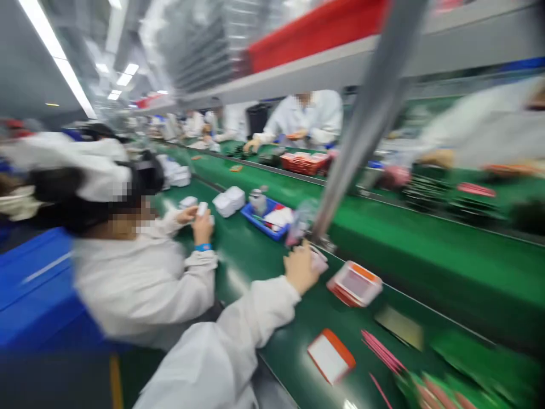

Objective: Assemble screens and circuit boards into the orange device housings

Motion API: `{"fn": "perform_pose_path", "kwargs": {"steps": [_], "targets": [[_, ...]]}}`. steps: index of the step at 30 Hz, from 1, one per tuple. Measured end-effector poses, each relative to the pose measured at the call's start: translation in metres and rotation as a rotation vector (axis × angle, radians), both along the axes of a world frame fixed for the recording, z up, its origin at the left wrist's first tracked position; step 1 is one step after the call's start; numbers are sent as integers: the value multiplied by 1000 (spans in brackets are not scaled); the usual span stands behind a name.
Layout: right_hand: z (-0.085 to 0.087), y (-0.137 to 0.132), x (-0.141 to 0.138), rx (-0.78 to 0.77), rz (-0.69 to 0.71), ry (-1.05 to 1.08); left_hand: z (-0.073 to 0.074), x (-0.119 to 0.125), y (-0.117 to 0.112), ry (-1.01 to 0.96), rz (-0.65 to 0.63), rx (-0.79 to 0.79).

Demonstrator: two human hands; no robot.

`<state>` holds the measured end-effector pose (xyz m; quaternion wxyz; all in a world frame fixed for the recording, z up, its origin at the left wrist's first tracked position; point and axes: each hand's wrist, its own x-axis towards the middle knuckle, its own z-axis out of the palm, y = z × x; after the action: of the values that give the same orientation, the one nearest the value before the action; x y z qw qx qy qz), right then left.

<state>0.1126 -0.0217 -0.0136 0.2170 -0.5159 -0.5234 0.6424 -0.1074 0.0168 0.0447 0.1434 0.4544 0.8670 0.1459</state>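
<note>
the left grip (301,268) covers part of a blurred pale item (320,261) by the metal post (361,130); the right grip (436,395), cut off below, is at blurred green material (407,388). an orange-edged white piece (331,357) lies between them on the green tabletop (293,335).

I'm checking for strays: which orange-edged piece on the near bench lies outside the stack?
The single piece nearer the camera; the others sit piled in the stack behind it.

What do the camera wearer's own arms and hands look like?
The left sleeve is white, loose and creased, reaching the wrist, with no clear markings; the left hand is ungloved. Of the right hand, only blurred, bare fingers show; no sleeve is visible there.
</note>
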Motion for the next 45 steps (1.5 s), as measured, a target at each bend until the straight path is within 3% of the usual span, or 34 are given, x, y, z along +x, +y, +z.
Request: {"fn": "perform_pose_path", "kwargs": {"steps": [2,4,7,11,16,19,21,24,27,29,34,39,45], "targets": [[6,-16,39,-11,-304,14,-2,-6,13,14,-52,-11],[10,-29,51,-55,-555,133,-7,-10,29,44,-115,-7],[9,-31,48,-94,-690,207,-11,-13,49,108,-184,-14],[0,-34,49,-82,-718,227,-12,-12,61,164,-287,-58],[-3,-43,56,-1,-669,190,-17,-10,68,193,-336,-99],[-4,-49,59,128,-608,113,-19,-14,65,199,-343,-52],[-6,-56,60,278,-480,-25,-18,-16,54,192,-380,111],[-10,-68,61,551,-154,-254,-18,-11,20,148,-413,465],[-16,-80,60,735,116,-350,-24,5,-24,42,-275,648],[-21,-87,59,801,220,-394,-32,18,-51,-25,-253,649],[-30,-95,60,905,354,-516,-52,47,-93,-85,-463,512],[-28,-94,61,918,395,-564,-69,69,-105,-50,-528,234],[-23,-94,61,866,357,-500,-84,77,-108,-129,-429,249]]}}
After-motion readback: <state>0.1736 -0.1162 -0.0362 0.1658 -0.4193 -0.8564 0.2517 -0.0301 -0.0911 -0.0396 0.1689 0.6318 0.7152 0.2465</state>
